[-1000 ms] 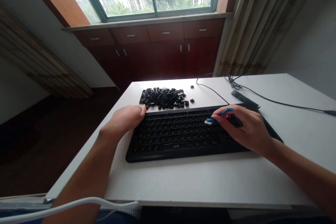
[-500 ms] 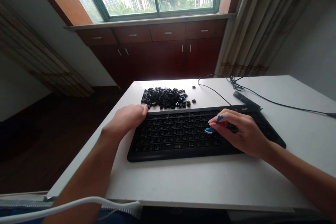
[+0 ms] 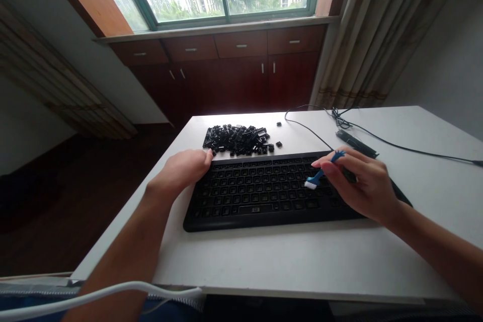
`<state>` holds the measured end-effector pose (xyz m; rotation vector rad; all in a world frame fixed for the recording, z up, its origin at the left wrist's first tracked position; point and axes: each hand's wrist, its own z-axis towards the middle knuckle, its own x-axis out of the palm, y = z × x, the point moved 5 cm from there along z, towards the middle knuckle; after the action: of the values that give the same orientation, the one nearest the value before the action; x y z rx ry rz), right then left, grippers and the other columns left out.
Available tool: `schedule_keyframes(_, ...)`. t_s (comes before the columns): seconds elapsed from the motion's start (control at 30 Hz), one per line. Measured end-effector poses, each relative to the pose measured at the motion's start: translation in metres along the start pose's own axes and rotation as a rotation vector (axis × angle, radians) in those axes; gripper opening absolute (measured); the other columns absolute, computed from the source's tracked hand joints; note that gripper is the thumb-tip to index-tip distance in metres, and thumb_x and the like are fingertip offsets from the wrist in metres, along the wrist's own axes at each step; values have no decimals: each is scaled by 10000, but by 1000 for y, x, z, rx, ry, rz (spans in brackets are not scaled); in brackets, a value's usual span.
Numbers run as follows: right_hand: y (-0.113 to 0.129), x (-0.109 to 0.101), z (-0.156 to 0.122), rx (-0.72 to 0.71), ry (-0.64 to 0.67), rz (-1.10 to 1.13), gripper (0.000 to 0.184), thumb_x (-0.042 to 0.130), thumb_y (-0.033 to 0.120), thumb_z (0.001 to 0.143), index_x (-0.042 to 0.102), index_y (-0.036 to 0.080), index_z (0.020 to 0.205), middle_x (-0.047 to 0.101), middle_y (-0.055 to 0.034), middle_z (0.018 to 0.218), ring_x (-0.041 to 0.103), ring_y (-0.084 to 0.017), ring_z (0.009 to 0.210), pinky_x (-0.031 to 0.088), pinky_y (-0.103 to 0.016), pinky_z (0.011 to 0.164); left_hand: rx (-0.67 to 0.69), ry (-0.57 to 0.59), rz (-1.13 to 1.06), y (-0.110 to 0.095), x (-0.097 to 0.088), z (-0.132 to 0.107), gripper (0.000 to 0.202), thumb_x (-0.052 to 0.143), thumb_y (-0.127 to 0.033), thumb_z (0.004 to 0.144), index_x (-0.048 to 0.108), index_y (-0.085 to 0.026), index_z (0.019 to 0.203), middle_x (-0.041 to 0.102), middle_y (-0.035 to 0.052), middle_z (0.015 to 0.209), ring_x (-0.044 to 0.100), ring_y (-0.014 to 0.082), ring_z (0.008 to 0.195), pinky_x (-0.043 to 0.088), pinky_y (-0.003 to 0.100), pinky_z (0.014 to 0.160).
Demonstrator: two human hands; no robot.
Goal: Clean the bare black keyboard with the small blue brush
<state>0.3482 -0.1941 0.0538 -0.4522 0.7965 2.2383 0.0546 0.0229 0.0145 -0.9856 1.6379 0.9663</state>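
The right hand pinches a slim blue plastic brush between its fingers, angling white bristles toward a black rectangular keyboard, while the curled left hand apparently steadies its edge.

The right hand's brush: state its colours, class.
Blue handle, white bristles, best seen in the head view.
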Motion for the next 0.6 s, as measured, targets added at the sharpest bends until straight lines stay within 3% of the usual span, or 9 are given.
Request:
schedule_keyframes(0.17,-10,8,-2,161,107,83,139,619,202,993,705,205,884,592,3,679,534,-107,563,425,-267,496,12,-14,-1,3,4,4,768,116,-517,1003,774,-124,1045,755,201,1115,695,374,1087,497,423,929)
schedule_keyframes(0.33,-15,19,-6,148,240,174,52,655,169,970,698,199,968,734,-47,957,638,-118,730,532,-260,640,20,-15,7,3,5,6,758,132,-506,1001,777,-112,1049,759,205,1091,699,377,1079,498,431,939)
schedule_keyframes(0.4,-11,20,-5,75,244,164,109,659,126,959,707,192,1032,737,-61,990,632,-120,751,542,-265,659,15,-13,13,4,6,6,764,122,-506,1003,775,-113,1065,757,202,1100,696,378,1093,498,429,939)
schedule_keyframes(0.53,3,11,-3,-166,119,-5,354,675,10,904,694,166,1221,703,-65,888,598,-150,790,541,-306,708,22,-19,12,4,5,6,761,121,-507,1005,769,-117,1084,755,195,1121,697,377,1083,499,426,923)
schedule_keyframes(0.6,6,6,-2,-213,73,-81,463,666,-29,888,668,170,1306,696,-66,886,591,-158,796,534,-317,709,25,-18,10,4,5,6,758,123,-506,1005,771,-117,1069,757,194,1111,701,376,1069,500,426,914)
